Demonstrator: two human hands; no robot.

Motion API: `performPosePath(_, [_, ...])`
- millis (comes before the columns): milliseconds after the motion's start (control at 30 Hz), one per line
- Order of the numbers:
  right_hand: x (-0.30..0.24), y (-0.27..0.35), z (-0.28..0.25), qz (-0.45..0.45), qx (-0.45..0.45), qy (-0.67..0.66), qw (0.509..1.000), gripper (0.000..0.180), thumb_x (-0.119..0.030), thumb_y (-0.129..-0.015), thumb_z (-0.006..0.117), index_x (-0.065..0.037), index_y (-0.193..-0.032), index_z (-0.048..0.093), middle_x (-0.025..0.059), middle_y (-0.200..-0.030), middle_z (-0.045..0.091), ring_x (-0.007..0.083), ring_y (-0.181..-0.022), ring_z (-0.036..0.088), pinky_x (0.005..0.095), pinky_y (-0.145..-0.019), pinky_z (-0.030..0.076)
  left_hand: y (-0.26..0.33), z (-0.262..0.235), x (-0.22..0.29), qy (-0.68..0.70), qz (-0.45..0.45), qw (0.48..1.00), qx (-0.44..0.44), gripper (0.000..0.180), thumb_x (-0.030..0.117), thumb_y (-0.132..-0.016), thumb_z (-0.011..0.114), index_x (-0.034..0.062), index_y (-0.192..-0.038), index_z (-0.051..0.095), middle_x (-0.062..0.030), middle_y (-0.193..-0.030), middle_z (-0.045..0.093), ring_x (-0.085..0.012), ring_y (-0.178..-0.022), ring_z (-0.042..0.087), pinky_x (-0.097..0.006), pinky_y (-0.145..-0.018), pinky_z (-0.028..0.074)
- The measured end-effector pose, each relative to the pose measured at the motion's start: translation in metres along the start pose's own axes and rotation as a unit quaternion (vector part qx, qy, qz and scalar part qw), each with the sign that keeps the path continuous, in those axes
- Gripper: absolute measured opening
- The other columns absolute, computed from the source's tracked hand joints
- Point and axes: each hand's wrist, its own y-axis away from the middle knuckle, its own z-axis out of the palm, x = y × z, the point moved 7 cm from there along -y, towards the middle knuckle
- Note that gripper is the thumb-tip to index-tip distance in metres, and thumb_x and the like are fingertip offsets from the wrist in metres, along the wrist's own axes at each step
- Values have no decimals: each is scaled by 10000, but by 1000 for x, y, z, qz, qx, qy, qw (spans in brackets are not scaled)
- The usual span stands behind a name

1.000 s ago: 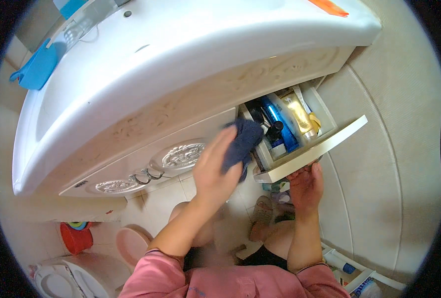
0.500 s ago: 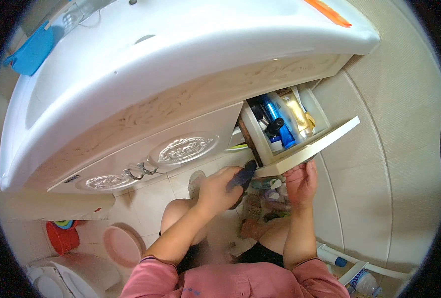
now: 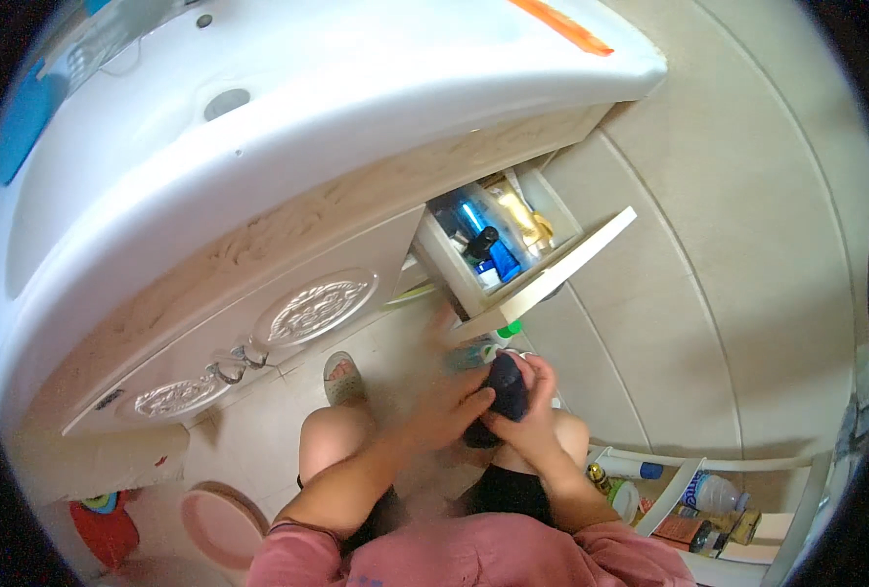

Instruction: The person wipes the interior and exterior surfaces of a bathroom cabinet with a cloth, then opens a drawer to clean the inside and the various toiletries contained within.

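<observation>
A bunched dark navy cloth (image 3: 510, 391) is held between both hands, in front of the open cabinet drawer (image 3: 563, 274). My left hand (image 3: 449, 403) pinches its left side, slightly blurred. Around its right side my right hand (image 3: 535, 416) is closed, fingers curled over the top. The pulled-out drawer holds a blue tube (image 3: 504, 260), a black-capped bottle (image 3: 480, 245) and yellow-gold packets (image 3: 524, 217). Neither hand touches the drawer. Just below its front, a green-capped bottle (image 3: 509, 331) shows partly behind the hands.
Above the drawer curves a white washbasin (image 3: 356, 127) with an orange strip-like object (image 3: 571, 27) on its rim. Cabinet doors with metal handles (image 3: 239, 362) stand at left. A pink basin (image 3: 221, 525) and red bucket (image 3: 107, 528) are lower left; a white rack (image 3: 669, 489) with bottles is lower right.
My right hand has left the drawer front and come to the cloth. My left hand has brought the cloth down and nearer to me. The view has shifted right.
</observation>
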Motion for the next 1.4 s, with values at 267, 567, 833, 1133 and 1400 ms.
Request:
performPosePath(267, [-200,-83,-86,-332,236,365,837,472,-28,-664,626,-2,-1135,597,178,-1237,565,307,-1118,561,396,-963,435,10,-50,35,-161,75,913,366,386,267,-828,662,27,-1115,569,-191,-1156,569,-334,-1023,591,-414,-848,494])
performPosePath(567, [-163,-272,-67,-19,-163,556,815,422,-188,-726,637,5,-1101,632,216,-1092,630,347,-980,617,369,-867,490,-22,-44,15,-236,146,889,364,348,209,-812,687,6,-1063,560,-199,-1028,578,-376,-895,592,-452,-752,493])
performPosePath(833, [-118,-286,-22,-231,-257,577,740,291,-135,-760,616,7,-1013,628,250,-928,636,416,-884,605,458,-821,490,-18,-48,22,-214,201,881,372,315,163,-794,680,3,-1044,573,-190,-925,579,-370,-785,586,-453,-673,486])
performPosePath(1133, [-107,-291,-32,-101,-348,640,677,322,-174,-741,621,-41,-1024,696,202,-946,673,361,-873,645,407,-837,501,-12,-44,20,-249,206,855,406,293,112,-785,662,10,-1043,566,-194,-911,571,-380,-795,586,-458,-663,482])
performPosePath(1400, [-118,-286,-34,-75,-342,651,673,343,-114,-711,604,-15,-1029,688,216,-910,671,347,-822,651,378,-792,510,-19,-45,22,-210,205,876,382,282,108,-792,655,6,-1035,553,-198,-891,558,-390,-763,570,-460,-650,475])
